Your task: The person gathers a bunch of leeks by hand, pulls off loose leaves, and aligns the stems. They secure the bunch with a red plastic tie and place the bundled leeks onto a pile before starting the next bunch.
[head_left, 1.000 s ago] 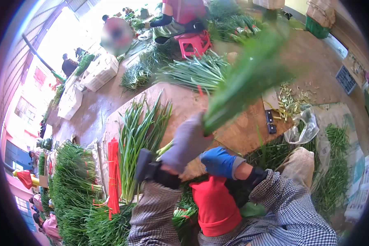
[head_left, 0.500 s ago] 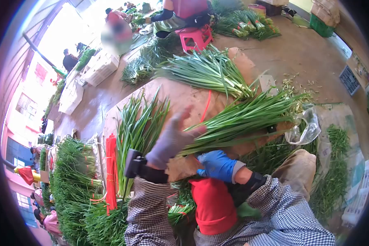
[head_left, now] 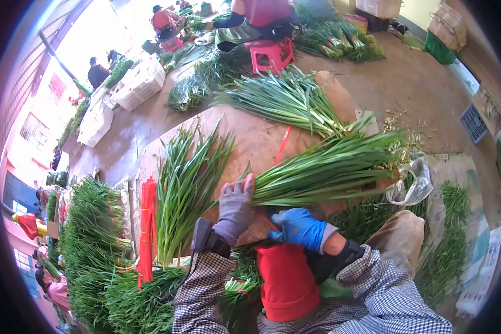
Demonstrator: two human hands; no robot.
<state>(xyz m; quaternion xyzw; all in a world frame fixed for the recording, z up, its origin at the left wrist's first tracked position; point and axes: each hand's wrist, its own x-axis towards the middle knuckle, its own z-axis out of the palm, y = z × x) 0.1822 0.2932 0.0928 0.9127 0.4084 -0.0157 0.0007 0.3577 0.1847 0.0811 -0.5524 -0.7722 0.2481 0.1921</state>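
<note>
My left hand (head_left: 236, 210), in a grey glove, rests at the leafy left end of a green stalk bundle (head_left: 323, 170), its fingers pressed together; whether it grips any leaves is unclear. In a blue glove, my right hand (head_left: 300, 227) is just below the bundle near the board's front edge, fingers curled, their tips partly hidden. A red strip (head_left: 283, 146) runs out from behind the bundle on the brown board (head_left: 200, 125). Beyond lies another bundle (head_left: 284, 100), and a looser one (head_left: 189, 183) is left of my left hand.
Red ties (head_left: 147, 231) hang at the board's left edge, beside heaped greens (head_left: 92, 239). A clear plastic bag (head_left: 411, 186) is at the right. A person sits on a pink stool (head_left: 270, 55) beyond the board; other people are farther back.
My left hand has come down from a raised, spread pose to the leaf tips, its fingers now together. My right hand has stayed nearly in place. The view has shifted slightly.
</note>
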